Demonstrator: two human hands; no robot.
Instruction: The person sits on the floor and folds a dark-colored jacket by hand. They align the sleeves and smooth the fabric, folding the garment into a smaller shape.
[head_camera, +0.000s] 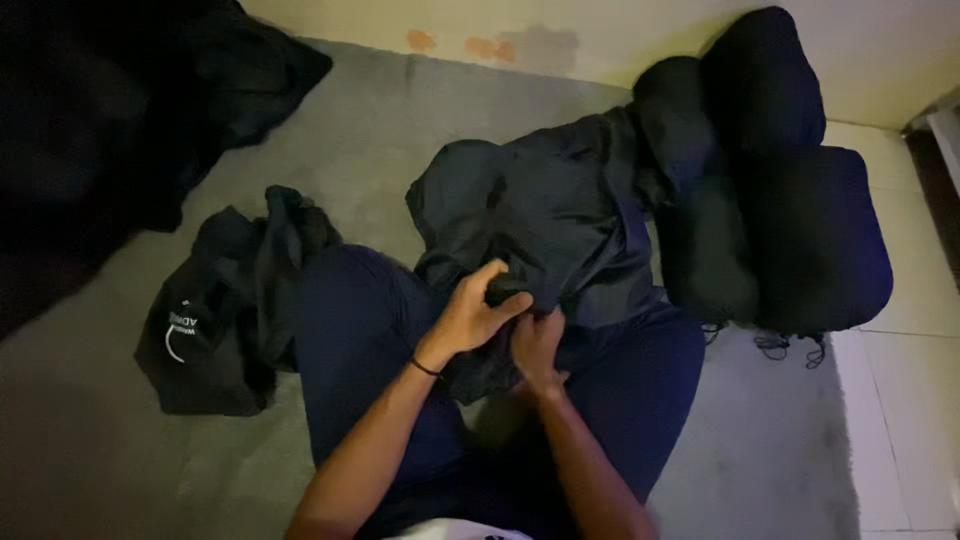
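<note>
Dark shiny jacket (550, 215) lies crumpled across the person's lap, spilling onto the grey mat (380, 130). Left hand (470, 315) pinches a fold of it; right hand (537, 347) grips the fabric just beside, fingers curled. One black garment with white print (215, 320) lies left. Three stuffed dark bags (790, 200) are stacked right.

We note bare forearms, a thin dark band (425, 368) on our left wrist, dark navy trousers (360, 330), white shirt hem (455, 531) at bottom centre.
</note>
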